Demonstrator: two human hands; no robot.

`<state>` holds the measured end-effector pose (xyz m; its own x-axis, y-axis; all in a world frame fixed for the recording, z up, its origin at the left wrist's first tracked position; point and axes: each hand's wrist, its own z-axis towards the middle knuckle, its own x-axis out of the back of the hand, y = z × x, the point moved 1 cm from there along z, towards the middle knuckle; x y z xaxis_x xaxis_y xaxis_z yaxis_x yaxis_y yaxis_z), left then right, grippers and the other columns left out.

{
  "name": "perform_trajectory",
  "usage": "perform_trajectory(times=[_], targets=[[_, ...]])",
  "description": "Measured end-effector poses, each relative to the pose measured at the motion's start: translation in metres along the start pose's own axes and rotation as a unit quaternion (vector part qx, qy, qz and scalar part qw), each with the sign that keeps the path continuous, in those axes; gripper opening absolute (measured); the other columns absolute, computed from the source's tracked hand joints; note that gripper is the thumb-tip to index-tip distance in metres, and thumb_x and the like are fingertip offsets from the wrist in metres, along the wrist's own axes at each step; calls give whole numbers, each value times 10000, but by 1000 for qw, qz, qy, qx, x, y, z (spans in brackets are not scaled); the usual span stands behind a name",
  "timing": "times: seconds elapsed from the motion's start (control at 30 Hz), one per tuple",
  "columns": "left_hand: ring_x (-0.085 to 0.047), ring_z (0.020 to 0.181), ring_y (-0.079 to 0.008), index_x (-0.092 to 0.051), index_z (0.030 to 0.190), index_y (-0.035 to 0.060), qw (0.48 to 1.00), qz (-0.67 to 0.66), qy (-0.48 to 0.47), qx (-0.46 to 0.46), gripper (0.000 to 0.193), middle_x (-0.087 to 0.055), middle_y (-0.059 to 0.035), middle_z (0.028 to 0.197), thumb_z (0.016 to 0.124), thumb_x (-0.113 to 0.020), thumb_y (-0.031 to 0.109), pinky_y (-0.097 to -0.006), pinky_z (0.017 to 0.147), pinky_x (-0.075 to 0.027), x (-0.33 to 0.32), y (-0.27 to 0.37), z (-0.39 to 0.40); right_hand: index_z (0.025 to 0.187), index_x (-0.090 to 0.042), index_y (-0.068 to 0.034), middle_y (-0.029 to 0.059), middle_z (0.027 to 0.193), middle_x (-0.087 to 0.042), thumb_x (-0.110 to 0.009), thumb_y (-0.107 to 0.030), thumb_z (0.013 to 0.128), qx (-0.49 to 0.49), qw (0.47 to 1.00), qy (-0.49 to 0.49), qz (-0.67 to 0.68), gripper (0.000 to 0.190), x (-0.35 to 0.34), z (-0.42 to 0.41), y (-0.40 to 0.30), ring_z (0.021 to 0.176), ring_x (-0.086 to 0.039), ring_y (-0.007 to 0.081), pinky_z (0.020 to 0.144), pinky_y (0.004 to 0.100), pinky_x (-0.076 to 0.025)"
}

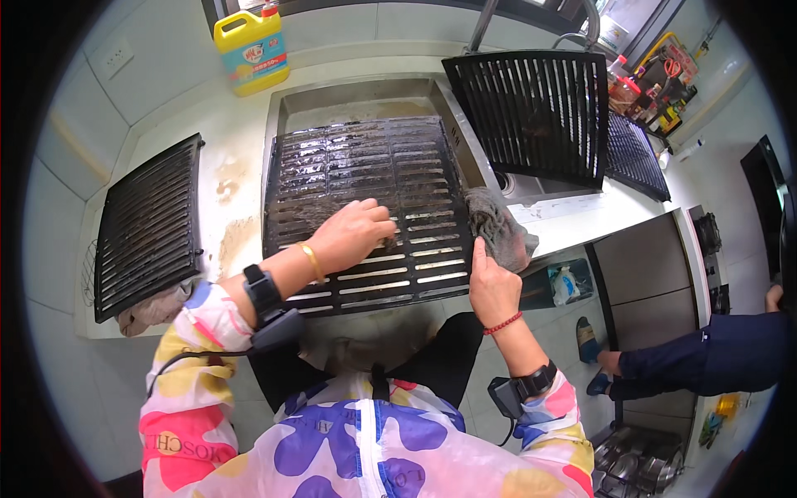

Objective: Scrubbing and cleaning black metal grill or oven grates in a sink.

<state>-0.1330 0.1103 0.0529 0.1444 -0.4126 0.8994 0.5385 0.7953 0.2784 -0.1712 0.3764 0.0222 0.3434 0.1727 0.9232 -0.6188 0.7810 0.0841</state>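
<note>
A black slatted panel (367, 149) lies across the sink basin (348, 96), its front edge overhanging towards me. Its upper slats are wet and shiny with suds or grime. My left hand (352, 233) is curled over the middle slats, around a dark, fuzzy scouring pad (390, 241) mostly hidden beneath the fingers. At the panel's right edge, my right hand (495, 280) holds the frame, index finger stretched along it and the other fingers folded. Just above that finger, a grey wet cloth (498, 230) hangs over the counter's edge.
Another slatted panel (149, 230) rests on the left counter, partly over a cloth (155, 308). A third panel (529, 118) leans over the right basin; a fourth panel (635, 155) lies beyond. A yellow detergent jug (252, 53) stands behind. At right, a person (697, 348) stands nearby.
</note>
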Motion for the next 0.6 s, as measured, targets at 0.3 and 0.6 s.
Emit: perform_trajectory(times=[0.3,0.6], targets=[[-534,888,-225,-616,833,105,999,35,12,-37,101,-563,-31,844,735,-635,125,-354,766,-427,-18,29,23,1253,-522,-26,70,689,-611,-539,-112,828,-4,999,32,20,434,-7,-5,2,524,-607,251,456,369,-479],[-401,1206,-334,-548,1191,130,995,90,6,30,627,-490,-115,1237,634,-770,314,-523,1039,-290,2,56,-23,1133,-580,-90,90,944,-572,-624,-162,818,-31,991,52,116,326,33,9,16,916,-556,280,742,375,-489]])
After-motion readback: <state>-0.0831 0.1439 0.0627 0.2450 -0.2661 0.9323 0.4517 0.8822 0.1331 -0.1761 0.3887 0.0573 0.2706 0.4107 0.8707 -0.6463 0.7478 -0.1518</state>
